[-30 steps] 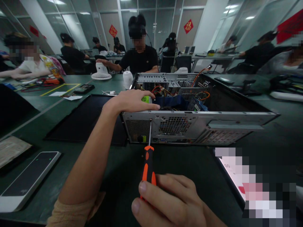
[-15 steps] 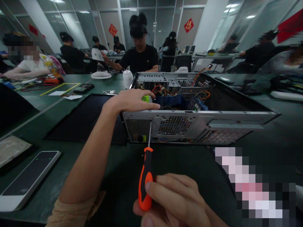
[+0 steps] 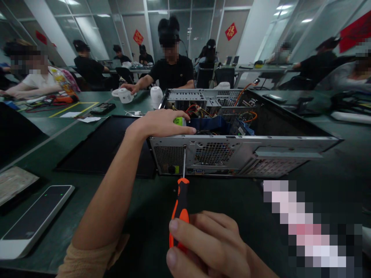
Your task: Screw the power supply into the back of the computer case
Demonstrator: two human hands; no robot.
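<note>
An opened computer case stands on the table, its perforated back panel facing me and its inner parts showing from above. My left hand lies over the case's near left corner, thumb and forefinger stretched apart, resting on the power supply with a bright green label. Its other fingertips are hidden. My right hand is closed around the orange and black handle of a screwdriver. The shaft points away from me, its tip against the back panel by a screw position between the fine grille and the fan grille.
A black side panel lies left of the case. Nearer me are a white phone and a hard drive. Across the table, a person in black handles a white fan part. An area at the lower right is pixelated.
My right fingers have shifted round the screwdriver handle, which has turned slightly. My left hand has stayed put. The person opposite has lowered one hand and tilted up the white fan part.
</note>
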